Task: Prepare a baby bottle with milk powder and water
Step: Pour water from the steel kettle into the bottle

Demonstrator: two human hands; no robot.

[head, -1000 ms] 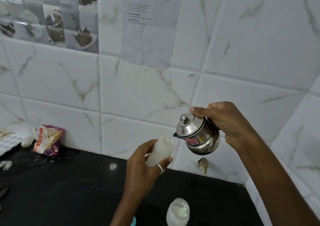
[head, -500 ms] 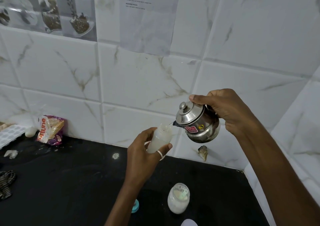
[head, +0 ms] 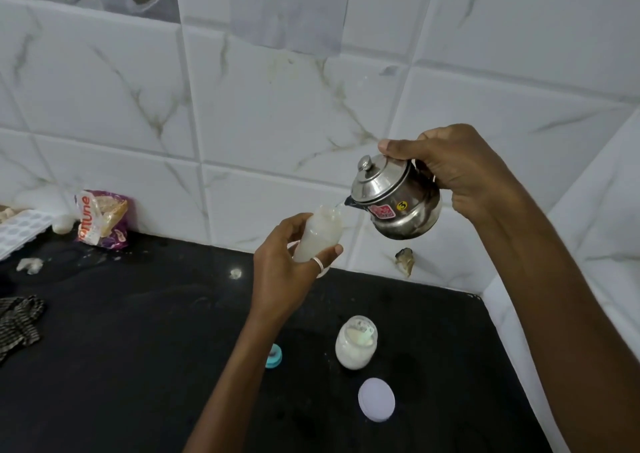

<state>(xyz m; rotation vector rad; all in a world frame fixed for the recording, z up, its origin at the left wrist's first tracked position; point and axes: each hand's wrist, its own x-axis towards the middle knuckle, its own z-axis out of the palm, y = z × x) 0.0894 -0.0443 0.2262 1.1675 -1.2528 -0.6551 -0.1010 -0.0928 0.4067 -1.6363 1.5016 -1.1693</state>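
Note:
My left hand [head: 282,272] grips a translucent baby bottle [head: 320,236], held tilted above the black counter [head: 138,348] with its open mouth toward the right. My right hand [head: 460,172] holds a small steel kettle [head: 394,203] with a lid and a red sticker, tipped left so its spout sits at the bottle's mouth. A thin stream of water runs from spout to bottle. On the counter below stands an open glass jar of white milk powder [head: 356,342]. Its pale round lid [head: 376,399] lies in front of it, and a teal bottle cap [head: 274,356] lies partly hidden behind my left forearm.
White marbled tiles form the back wall and the right-hand corner wall [head: 588,244]. At the far left sit a purple food packet [head: 102,218], a white ice tray [head: 19,230], white scraps and a striped cloth [head: 17,324]. A small brown chip [head: 404,260] marks the wall base.
The view has tipped downward, bringing the jar lid and more counter into sight. Both hands keep the same pouring pose with the kettle spout at the bottle's mouth.

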